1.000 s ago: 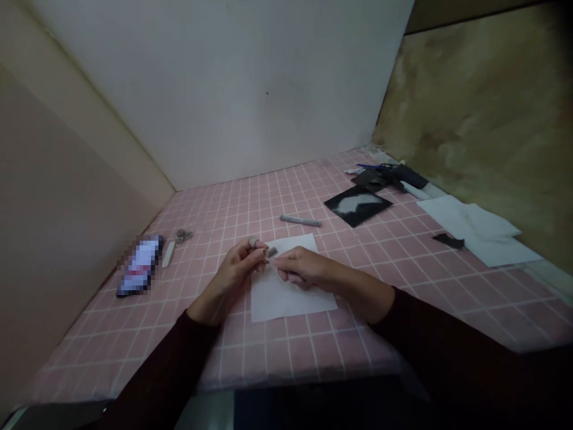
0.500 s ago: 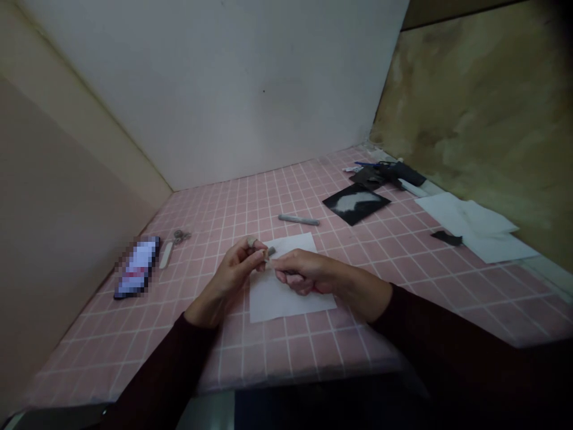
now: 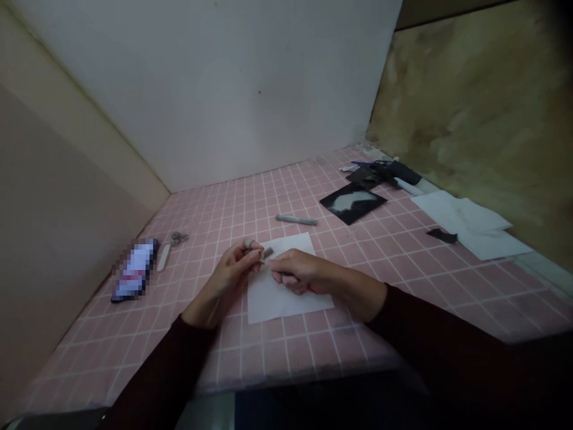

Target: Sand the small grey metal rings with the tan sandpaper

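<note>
At centre we see a small grey cylinder (image 3: 268, 252), a grey pen (image 3: 296, 220) and a plain white sheet of paper (image 3: 286, 303) on a pink tablecloth (image 3: 367, 254) with a white grid. We see dark maroon sleeves (image 3: 430, 334) at lower left and right, a black sheet (image 3: 353, 203) with a whitish smear right of centre, and a mottled olive-brown panel (image 3: 474, 113) at upper right.
</note>
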Tool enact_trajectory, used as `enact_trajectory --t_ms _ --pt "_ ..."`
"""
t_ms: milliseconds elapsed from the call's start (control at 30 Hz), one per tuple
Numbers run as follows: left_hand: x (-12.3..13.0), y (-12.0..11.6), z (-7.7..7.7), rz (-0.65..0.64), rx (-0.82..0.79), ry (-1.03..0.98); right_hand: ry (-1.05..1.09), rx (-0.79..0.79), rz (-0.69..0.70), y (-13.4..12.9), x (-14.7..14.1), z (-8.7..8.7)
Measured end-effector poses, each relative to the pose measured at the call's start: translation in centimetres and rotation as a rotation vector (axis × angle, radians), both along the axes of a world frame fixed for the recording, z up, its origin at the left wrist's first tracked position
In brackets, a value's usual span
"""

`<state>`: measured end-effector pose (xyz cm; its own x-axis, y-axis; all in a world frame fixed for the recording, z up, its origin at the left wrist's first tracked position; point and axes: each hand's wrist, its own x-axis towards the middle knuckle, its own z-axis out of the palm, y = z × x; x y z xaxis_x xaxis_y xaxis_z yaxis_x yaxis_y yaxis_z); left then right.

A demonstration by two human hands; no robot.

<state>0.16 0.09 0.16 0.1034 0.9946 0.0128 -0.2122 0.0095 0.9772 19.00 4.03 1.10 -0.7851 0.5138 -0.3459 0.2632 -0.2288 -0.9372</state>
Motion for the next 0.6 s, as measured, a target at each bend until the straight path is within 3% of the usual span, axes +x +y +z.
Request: enact_trajectory --t_ms 67,100,167,267,300,367,433,533,600 --pt "0.06 -0.06 0.04 0.011 0.032 0.009 0.042 -0.188 0.062 0.14 0.09 0.09" --pt "0.07 -0.07 0.09 0.007 0.027 0.003 0.034 -0.173 0.052 0.21 0.14 0.13" --pt "0.03 -0.07 0.18 -0.02 -0.02 -0.022 -0.025 0.075 -0.042 0.31 0.23 0.21" --pt "-0.11 0.01 0.3 -0.09 -0.088 -0.062 -0.091 0.661 -0.167 0.33 0.3 0.29" --pt "-0.14 0.05 0.33 -0.102 -0.095 -0.069 -0.093 0.79 -0.177 0.29 0.3 0.3" --pt "-0.13 0.1 0.35 -0.088 -0.089 -0.075 -0.083 0.852 -0.184 0.15 0.2 0.3" --pt "0.0 0.09 0.35 -0.047 -0.069 -0.069 -0.074 0.658 -0.17 0.0 0.02 0.27" --pt "0.27 -0.02 0.39 0.018 -0.018 -0.035 -0.016 0.12 -0.049 -0.11 -0.16 0.17" --pt "0.32 -0.08 0.39 0.036 0.003 -0.022 0.03 -0.112 0.046 -0.05 -0.13 0.12"
